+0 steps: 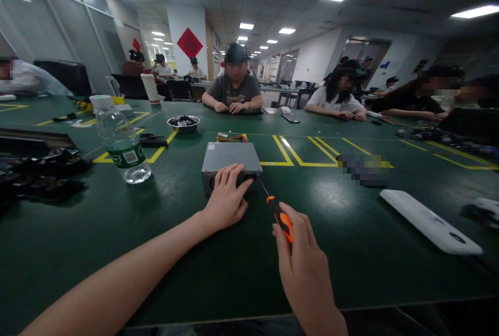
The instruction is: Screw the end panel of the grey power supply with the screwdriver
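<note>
From my end, left to right. Far left, a heap of black parts (42,175) on the green counter (187,284), blurry, can't ID the pieces. Right of it, a clear plastic bottle (123,143), white cap, green label. Farther back, a white cup (150,89), then a shiny metal bowl (183,130) with dark bits in it (too small to make out).

Mid-counter: grey metal box (232,155), lying flat, label at the far left of its top, coloured wires (232,138) bunched just behind it. My left hand (226,198) is on its near side: open, fingers slightly spread over the near top edge, thumb out toward the right corner. It's resting on the box, not wrapped round it.

Just right, a screwdriver (281,219), orange and black handle, shaft angled far-left, tip at the box's near right corner (can't tell if it's seated in anything). My right hand (306,253) has the handle, closed round it, thumb and fingers on opposite sides.

Across from me, a person in a grey T-shirt (236,86), forearms on the counter. Right, a long white casing (429,221) with dark spots, lying well apart from the box.
</note>
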Tool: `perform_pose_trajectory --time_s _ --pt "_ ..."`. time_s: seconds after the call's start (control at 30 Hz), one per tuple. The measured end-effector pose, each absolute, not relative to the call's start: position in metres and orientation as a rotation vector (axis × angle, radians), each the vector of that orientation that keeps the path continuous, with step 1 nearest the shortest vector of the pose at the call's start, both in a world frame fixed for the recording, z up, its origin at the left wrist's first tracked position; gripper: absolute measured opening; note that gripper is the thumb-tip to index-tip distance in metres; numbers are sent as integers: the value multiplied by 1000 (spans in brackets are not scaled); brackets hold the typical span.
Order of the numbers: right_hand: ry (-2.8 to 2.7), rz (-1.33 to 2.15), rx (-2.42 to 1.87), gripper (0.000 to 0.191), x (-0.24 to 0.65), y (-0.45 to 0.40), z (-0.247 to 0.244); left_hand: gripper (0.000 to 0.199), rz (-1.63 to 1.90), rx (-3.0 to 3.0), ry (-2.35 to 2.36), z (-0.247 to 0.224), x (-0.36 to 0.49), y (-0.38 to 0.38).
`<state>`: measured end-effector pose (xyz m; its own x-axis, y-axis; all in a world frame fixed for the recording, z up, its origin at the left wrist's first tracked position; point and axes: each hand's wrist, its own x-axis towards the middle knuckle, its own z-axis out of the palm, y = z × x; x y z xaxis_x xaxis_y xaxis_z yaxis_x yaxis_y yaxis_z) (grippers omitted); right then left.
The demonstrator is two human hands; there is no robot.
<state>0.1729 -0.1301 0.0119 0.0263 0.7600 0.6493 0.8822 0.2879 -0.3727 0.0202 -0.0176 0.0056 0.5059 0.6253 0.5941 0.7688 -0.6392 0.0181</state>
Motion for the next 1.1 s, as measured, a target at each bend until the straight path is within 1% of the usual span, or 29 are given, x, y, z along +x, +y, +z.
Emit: perform_pose_trajectory --time_s 0.17,0.27,0.37,0.43,0.57,0.73,0.93,1.1 --pt "-1682 -107 -1638 32 180 -130 6 45 -837 -2504 -1179 7 20 -18" --pt "-1753 -124 -1522 32 175 -132 5 47 -834 -2499 -1171 6 20 -18" --pt "-1864 -168 -1390 36 169 -132 8 48 -825 -2493 -1163 5 20 -18" --pt "-1867 -172 -1367 35 166 -130 9 48 -815 -2487 -1155 5 20 -18" --pt "-1719 -176 -1428 28 168 -127 6 45 -792 -2471 -1144 4 20 -18" --pt "-1679 -70 -1517 28 172 -129 3 41 -804 -2468 -1138 2 20 -17" --pt "-1705 -181 -1437 32 168 -129 5 41 -805 -2463 -1120 4 20 -18" --pt "-1652 -159 -1540 29 177 -126 2 44 -818 -2466 -1083 1 19 -15"
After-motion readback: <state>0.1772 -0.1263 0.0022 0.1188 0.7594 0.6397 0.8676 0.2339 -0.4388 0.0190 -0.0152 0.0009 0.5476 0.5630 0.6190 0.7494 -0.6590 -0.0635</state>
